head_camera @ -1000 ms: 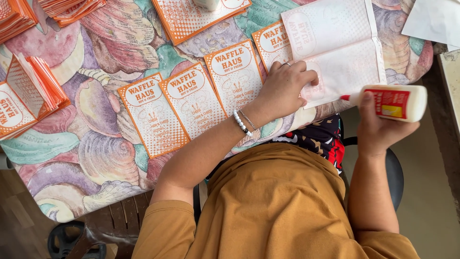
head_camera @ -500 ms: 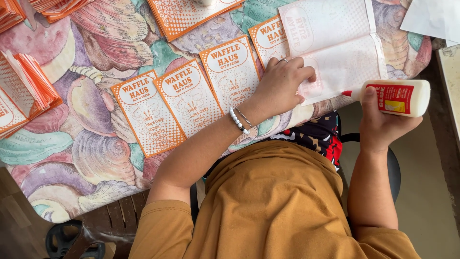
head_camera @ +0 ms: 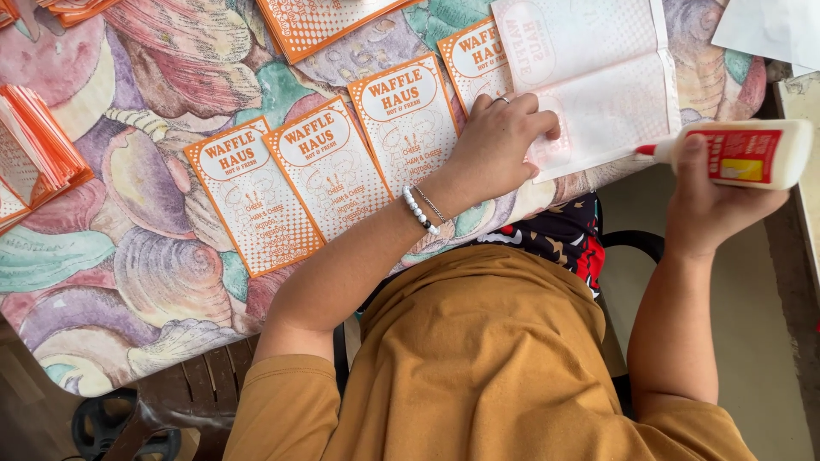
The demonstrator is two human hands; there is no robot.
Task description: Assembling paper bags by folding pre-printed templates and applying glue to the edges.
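My right hand (head_camera: 713,201) is wrapped around a white glue bottle (head_camera: 741,152), fingers closed on its body, held sideways just off the tabletop's (head_camera: 128,248) edge. Its orange nozzle touches the near edge of a pale unfolded paper bag (head_camera: 598,77), printed side down, so its orange print shows only faintly and mirrored. The bottle's label is a red and yellow patch; my thumb covers part of it. My left hand (head_camera: 500,145) lies flat on that bag, fingers spread, pinning its near left corner. Beside it lie four orange-and-white printed bags (head_camera: 329,175) in a row; my hand hides part of the fourth. More orange stacks (head_camera: 34,158) at the left and top are cut off by the frame.
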